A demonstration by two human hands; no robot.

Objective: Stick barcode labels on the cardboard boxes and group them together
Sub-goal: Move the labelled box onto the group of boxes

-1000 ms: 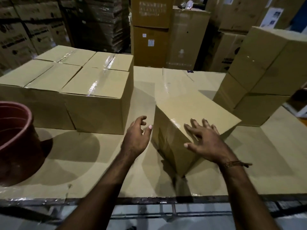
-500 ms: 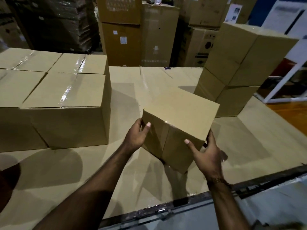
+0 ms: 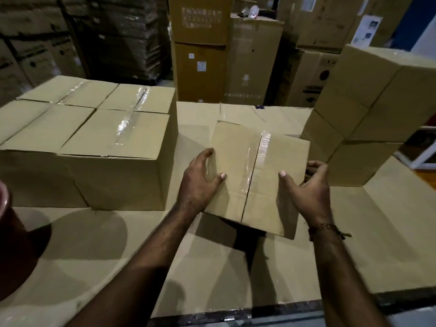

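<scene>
A small cardboard box (image 3: 238,161) with a taped seam hangs tilted above the cardboard-covered table (image 3: 118,256), its taped face turned up toward me. My left hand (image 3: 198,178) holds its left side, thumb on the top face. My right hand (image 3: 306,187) holds its right side, thumb on top and fingers curled round the edge. A block of several taped boxes (image 3: 113,142) stands grouped at the left. No barcode label shows on any box.
A stack of boxes (image 3: 368,109) stands at the right, the upper one skewed. A dark red bucket (image 3: 11,244) sits at the left edge. Tall cartons (image 3: 200,50) fill the background. The table's front edge (image 3: 212,317) runs close to me.
The box has been lifted off the table and turned so that its taped face points up. Both hands shifted from resting near it to holding its sides. My view swung left again.
</scene>
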